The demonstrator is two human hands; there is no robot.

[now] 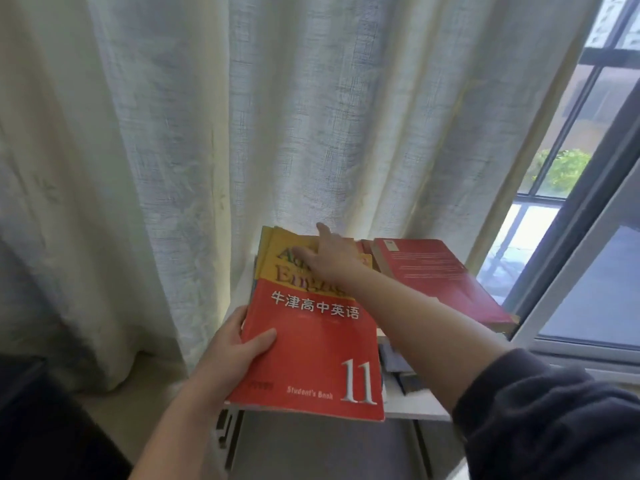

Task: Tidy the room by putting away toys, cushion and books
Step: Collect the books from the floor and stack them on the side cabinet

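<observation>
Seemingly light and floppy, the textbook is gripped at its near-left edge by the left hand; its far end is pressed by the outstretched right hand.

The red-and-yellow paperback textbook lay on top of a stack of thin yellow-edged books, over the left end of the white flat shelf top. The left hand gripped the textbook's left edge, and the right hand rested on its far end. To its right lay a dark red paperback book. Behind it hung the pale woven curtain, and far to its right stood the grey-framed glass window.
</observation>
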